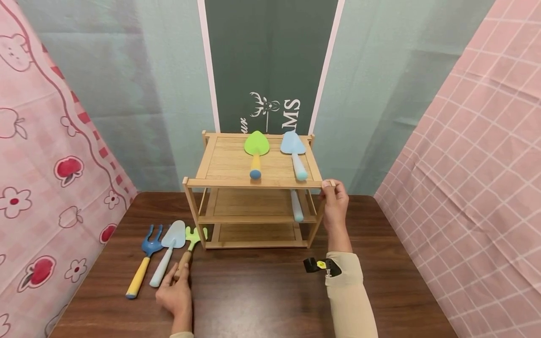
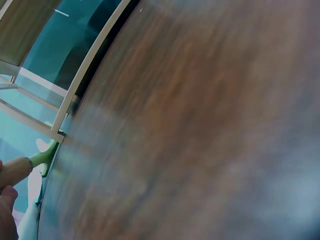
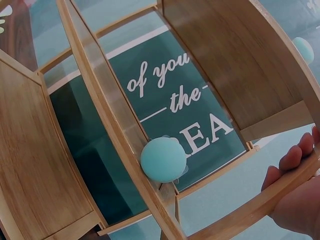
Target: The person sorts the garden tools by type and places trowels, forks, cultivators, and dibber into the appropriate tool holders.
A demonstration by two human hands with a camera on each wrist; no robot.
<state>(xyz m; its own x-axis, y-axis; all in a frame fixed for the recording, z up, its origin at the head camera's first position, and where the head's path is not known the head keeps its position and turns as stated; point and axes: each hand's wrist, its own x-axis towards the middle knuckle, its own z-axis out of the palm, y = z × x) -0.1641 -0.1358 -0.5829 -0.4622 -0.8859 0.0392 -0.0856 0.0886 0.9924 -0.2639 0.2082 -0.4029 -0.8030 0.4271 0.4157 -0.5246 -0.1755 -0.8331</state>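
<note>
My left hand pinches the wooden handle of a green hand rake, beside the shelf's front left leg. In the left wrist view, thumb and fingertips meet around that handle. A pale blue trowel and a blue hand fork with a yellow handle lie on its left. My right hand grips the front right corner of a three-tier wooden shelf. On the top tier lie a green trowel and a light blue trowel; a pale blue handle juts from the middle tier.
The shelf stands toward the back of a dark wooden table. Behind it hangs a grey-green curtain with a dark printed panel. A patterned pink cloth borders the left side, and a pink checked cloth the right.
</note>
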